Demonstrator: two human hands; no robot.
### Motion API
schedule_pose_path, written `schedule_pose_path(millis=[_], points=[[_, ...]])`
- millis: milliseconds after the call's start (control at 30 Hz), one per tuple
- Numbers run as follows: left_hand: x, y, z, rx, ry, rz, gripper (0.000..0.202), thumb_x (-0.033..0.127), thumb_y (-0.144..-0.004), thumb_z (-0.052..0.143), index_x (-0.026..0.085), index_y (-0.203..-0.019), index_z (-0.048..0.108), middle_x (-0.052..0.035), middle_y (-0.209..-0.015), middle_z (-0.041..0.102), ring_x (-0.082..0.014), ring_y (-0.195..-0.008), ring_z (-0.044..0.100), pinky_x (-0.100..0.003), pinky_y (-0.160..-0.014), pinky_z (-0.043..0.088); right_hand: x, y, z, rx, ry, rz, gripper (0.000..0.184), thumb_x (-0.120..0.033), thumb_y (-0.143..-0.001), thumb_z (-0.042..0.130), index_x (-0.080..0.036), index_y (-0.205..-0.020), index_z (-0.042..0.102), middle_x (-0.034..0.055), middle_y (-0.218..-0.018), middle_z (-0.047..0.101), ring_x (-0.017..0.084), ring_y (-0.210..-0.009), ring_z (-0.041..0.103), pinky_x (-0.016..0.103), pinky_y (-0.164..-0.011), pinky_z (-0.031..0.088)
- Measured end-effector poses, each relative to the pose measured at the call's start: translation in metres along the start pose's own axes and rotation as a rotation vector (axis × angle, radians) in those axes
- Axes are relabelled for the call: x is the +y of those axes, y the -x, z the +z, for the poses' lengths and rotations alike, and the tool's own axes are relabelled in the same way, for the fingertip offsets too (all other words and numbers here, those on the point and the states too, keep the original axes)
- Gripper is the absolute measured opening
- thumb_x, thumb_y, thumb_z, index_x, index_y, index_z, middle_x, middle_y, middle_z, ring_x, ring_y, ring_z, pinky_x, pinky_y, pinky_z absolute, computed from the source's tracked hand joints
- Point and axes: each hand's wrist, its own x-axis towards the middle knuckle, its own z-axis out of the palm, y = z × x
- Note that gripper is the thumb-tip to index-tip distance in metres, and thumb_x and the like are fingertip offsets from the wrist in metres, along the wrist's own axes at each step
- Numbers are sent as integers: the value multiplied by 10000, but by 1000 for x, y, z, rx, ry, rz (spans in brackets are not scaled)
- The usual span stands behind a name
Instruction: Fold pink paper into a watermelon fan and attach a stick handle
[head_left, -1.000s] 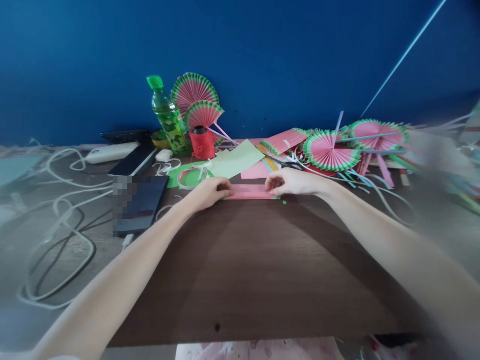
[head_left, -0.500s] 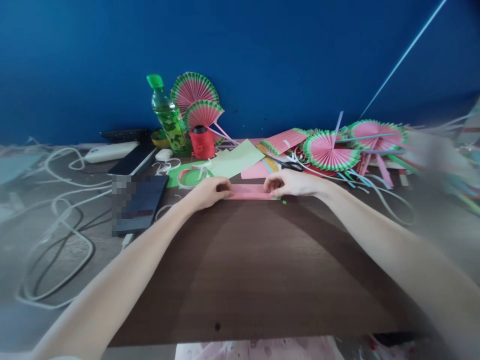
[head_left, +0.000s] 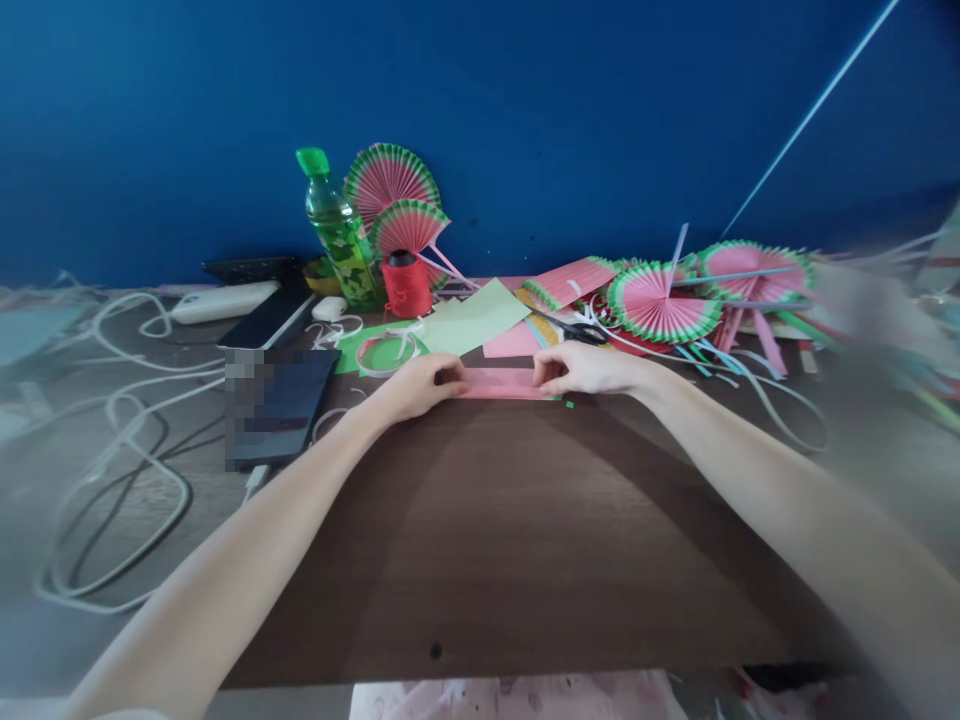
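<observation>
A narrow pink strip of folded paper (head_left: 501, 382) lies flat on the dark wooden table (head_left: 487, 540), with a little green showing at its right end. My left hand (head_left: 424, 385) pinches the strip's left end between thumb and fingers. At the other end, my right hand (head_left: 574, 370) has thumb and fingers closed on the paper. A tiny green scrap (head_left: 570, 405) sits just below my right hand. Behind that hand lie dark-handled scissors (head_left: 585, 332). Pale green paper sheets (head_left: 480, 315) spread out behind the strip.
Pink-and-green pleated paper fans (head_left: 664, 302) are heaped at the right; others lean near a green bottle (head_left: 337, 235). A red thread spool (head_left: 406, 285) stands beside them. Clear tape (head_left: 386, 352), a dark phone (head_left: 289, 405) and white cables (head_left: 184, 500) lie at the left.
My right hand has shifted slightly to the right along the strip. The left hand and the strip look almost the same.
</observation>
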Motion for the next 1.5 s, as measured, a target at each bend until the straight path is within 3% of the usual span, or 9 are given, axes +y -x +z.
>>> schedule_pose_path(millis=[300, 467, 667, 733, 900, 1100, 1300, 1400, 1500], points=[[0, -1, 0, -4, -34, 22, 101, 259, -766, 518, 167, -764, 563, 5, -752, 557, -116, -688, 490, -255, -665, 394, -2, 2, 0, 15, 3, 0, 62, -197, -672, 596, -168, -696, 547, 9, -699, 609, 117, -639, 547, 248, -590, 412], [-1, -3, 3, -36, 19, 149, 278, 153, -795, 441, 201, -1030, 580, -28, -901, 545, -128, -820, 514, -279, -774, 414, -2, 1, 2, 14, 38, -4, 41, -172, -686, 570, -161, -726, 564, 12, -696, 591, 117, -637, 526, 244, -587, 406], [0, -4, 4, -125, -148, 218, 523, 5, -744, 343, 312, -1062, 624, -28, -1022, 513, -164, -975, 437, -379, -940, 313, 5, 2, 6, -1, 57, -217, 393, -147, -747, 508, -197, -1134, 552, 40, -925, 565, 127, -759, 495, 263, -688, 416], [-1, -4, 5, -137, -165, 223, 552, -5, -744, 332, 334, -1075, 616, -20, -1039, 519, -168, -978, 424, -401, -958, 286, 8, 2, 6, -24, 94, -255, 409, -152, -769, 487, -231, -1164, 557, 38, -935, 542, 134, -799, 488, 285, -748, 409], [-3, -4, 5, -142, -189, 243, 552, 3, -773, 325, 368, -1067, 615, -8, -1039, 527, -164, -955, 407, -393, -961, 278, 11, 2, 6, -55, 175, -288, 374, -140, -784, 459, -262, -1095, 627, 34, -949, 496, 138, -851, 487, 298, -822, 389], [-1, -5, 4, -142, -250, 237, 551, -3, -784, 328, 378, -1048, 623, -12, -1039, 521, -162, -959, 401, -374, -943, 303, 10, 1, 7, -33, 233, -238, 349, -107, -763, 477, -251, -1013, 673, 33, -969, 537, 136, -818, 499, 248, -780, 403], [4, 0, 8, -51, -298, 338, 503, -9, -753, 377, 309, -1038, 643, -31, -961, 526, -148, -908, 451, -307, -862, 377, -3, 4, 6, -30, 370, -212, 423, -26, -730, 436, -215, -1026, 670, 62, -983, 540, 142, -818, 505, 238, -733, 391], [8, 5, 10, 18, -309, 374, 349, 85, -783, 440, 235, -1019, 650, -44, -947, 541, -151, -897, 485, -283, -829, 402, -18, 7, 3, -27, 454, -210, 422, -36, -730, 442, -221, -1031, 672, 61, -942, 561, 135, -761, 507, 240, -687, 376], [9, 7, 8, 55, -352, 380, 242, 253, -825, 490, 190, -1008, 635, -53, -950, 574, -160, -886, 519, -273, -792, 418, -28, 9, 3, -11, 529, -196, 341, -156, -775, 490, -261, -1051, 661, 50, -877, 584, 136, -702, 505, 251, -632, 353]])
